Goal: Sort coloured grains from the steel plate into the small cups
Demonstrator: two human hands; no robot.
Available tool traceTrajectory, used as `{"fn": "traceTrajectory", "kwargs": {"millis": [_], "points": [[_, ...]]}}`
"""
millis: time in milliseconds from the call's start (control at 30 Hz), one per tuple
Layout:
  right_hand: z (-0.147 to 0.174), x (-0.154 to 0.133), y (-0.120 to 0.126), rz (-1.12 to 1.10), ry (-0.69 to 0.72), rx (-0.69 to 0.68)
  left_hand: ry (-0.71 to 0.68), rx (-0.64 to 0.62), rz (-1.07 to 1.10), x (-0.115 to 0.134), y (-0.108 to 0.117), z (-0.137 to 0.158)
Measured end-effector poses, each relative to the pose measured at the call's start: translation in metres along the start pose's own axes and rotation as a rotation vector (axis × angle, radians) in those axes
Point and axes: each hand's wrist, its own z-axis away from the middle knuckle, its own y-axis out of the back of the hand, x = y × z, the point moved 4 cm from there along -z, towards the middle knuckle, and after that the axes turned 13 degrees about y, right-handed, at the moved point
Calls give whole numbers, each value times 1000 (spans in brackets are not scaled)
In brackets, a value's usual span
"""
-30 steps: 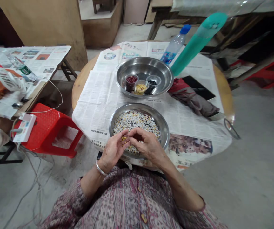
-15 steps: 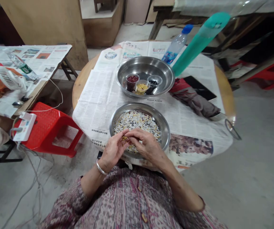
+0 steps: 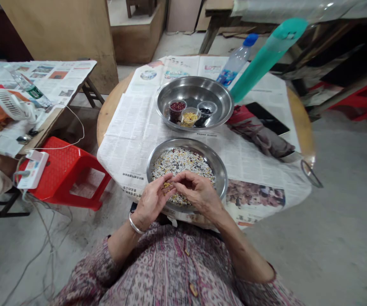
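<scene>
My left hand is cupped, palm up, over the near rim of a steel bowl, with a few small yellow grains in its fingers. Close against its fingertips is my right hand, thumb and fingers drawn together; anything between them is hidden. Under both hands, the bowl holds a layer of mixed grains, white with yellow, black and dark red ones among them. Behind it a larger steel bowl contains a clear cup of dark red beans, one of yellow grains and one of black beans.
Newspaper covers the round table. Behind the bowls stand a blue-capped bottle and a long teal object. A folded umbrella and a black tablet-like slab lie right. Leftward, a red stool carries a power strip.
My right hand has shifted slightly right, its fingers a little more arched, so the yellow grains in my left hand show more. The bowls and cups stay put.
</scene>
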Motion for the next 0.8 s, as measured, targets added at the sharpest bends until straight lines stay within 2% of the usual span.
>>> {"fn": "traceTrajectory", "kwargs": {"millis": [333,567,800], "points": [[-2,-8,0,64,173,-1,-1,-21,-7,0,-1,-1],[-1,-11,-1,64,128,-13,-40,-53,17,-1,0,-1],[-1,-8,-1,55,48,0,-5,-5,-3,-2,2,-1]]}}
